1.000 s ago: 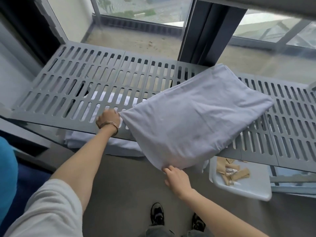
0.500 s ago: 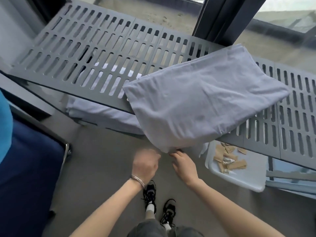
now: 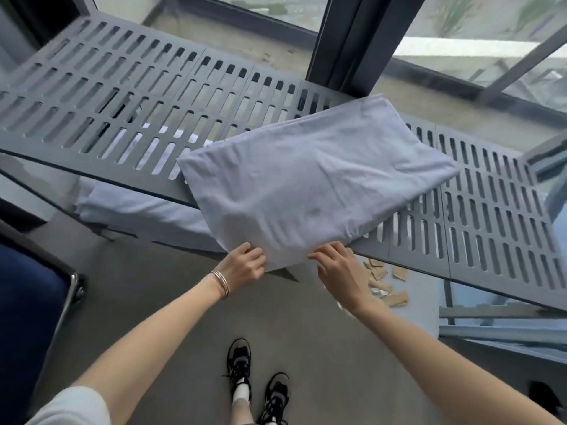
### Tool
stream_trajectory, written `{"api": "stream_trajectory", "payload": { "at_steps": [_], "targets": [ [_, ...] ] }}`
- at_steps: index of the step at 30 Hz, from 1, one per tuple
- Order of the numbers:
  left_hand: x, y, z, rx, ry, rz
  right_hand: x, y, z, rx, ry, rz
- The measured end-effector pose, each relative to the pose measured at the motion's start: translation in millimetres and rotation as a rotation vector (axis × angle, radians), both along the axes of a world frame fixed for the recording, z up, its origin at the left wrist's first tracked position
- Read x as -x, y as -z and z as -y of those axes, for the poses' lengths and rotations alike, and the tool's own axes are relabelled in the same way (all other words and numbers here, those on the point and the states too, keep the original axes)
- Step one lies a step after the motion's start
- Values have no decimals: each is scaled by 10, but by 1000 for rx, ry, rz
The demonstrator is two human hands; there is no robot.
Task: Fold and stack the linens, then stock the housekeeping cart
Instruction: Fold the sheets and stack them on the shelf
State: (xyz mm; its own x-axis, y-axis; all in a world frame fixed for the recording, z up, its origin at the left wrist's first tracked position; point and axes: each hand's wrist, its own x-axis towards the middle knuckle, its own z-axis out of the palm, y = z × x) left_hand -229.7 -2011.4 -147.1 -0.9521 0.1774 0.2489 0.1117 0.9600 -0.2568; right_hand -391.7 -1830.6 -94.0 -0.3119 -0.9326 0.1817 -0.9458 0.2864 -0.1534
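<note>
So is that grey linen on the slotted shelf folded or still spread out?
Folded: the grey linen lies as a compact layered rectangle on the slotted shelf, its near corner overhanging.
</note>
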Motion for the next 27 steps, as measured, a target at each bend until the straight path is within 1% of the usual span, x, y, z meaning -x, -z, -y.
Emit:
{"api": "stream_trajectory", "payload": {
  "at_steps": [1, 3, 6, 7, 9, 11, 12, 14, 16, 18, 19, 22, 23, 24, 25, 26, 27],
  "targets": [
    [-72, -46, -32, -52, 2, -9, 19, -12, -6, 9, -29, -25],
    [-285, -193, -93, -235, -39, -74, 15, -15, 4, 5, -102, -65],
    [-596, -496, -169, -501, -161, -169, -141, 1, 66, -124, -223, -113],
    [-650, -610, -189, -567, -193, -173, -199, -6, 106, -176, -222, -115],
    [-676, -775, -189, -651, -227, -170, -289, -65, 217, -210, -172, -117],
    [-653, -881, -141, -622, -178, -165, -316, -146, 368, -80, -161, -111],
    [-652, -900, -105, -569, -139, -160, -309, -186, 436, 16, -178, -99],
    [-659, -947, -57, -422, -125, -136, -296, -290, 539, 107, -204, -73],
    [-622, -1001, -112, -355, -242, -114, -261, -336, 589, 93, -188, -77],
    [-464, -962, -285, -358, -384, -86, -252, -320, 609, 37, -150, -106],
    [-327, -909, -372, -364, -456, -13, -273, -351, 610, 16, -121, -83],
    [83, -701, -547, -398, -650, 274, -239, -316, 570, 12, -173, 68],
    [173, -679, -542, -378, -712, 360, -163, -312, 536, -68, -174, 90],
    [232, -658, -534, -343, -780, 391, -37, -271, 483, -164, -151, 82],
    [279, -588, -539, -346, -809, 411, 111, -227, 393, -334, -121, 54],
    [306, -520, -548, -361, -810, 451, 274, -191, 292, -478, -87, -14],
    [325, -488, -568, -357, -798, 481, 434, -172, 204, -575, -45, -72]
  ]
}}
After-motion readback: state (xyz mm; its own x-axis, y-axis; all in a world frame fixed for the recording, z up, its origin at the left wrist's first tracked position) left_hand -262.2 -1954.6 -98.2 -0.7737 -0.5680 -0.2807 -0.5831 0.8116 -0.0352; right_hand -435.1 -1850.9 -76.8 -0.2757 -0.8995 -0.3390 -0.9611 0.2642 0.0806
